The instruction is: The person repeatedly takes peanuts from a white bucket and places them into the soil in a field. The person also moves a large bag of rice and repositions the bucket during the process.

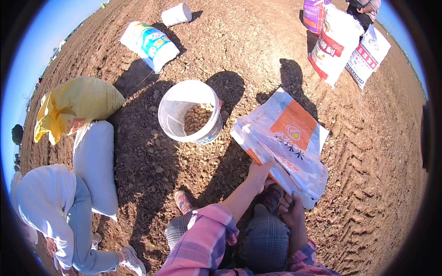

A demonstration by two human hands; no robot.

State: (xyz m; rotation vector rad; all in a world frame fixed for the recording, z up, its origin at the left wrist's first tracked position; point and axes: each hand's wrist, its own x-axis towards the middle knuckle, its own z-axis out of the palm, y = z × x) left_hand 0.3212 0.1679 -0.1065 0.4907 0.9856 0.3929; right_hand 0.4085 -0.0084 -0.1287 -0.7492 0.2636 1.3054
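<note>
Both my hands grip a white and orange woven plastic sack [293, 127] that looks flat and folded. My left hand [259, 176] pinches its near left edge, where several layers show. At the sack's near corner, my right hand [290, 208] holds the material between thumb and fingers. To the left of the sack stands a white plastic bucket [169, 114] on the soil, partly filled with peanuts in their shells [198, 117]. Part of my left fingers is hidden by the sack.
At left lie a full yellow sack [86, 100] and a full white sack [95, 165], beside a bending person [48, 196]. Farther off are a blue-and-white sack [152, 45], a tipped white bucket [176, 14], and upright sacks [336, 48] near another person [366, 8].
</note>
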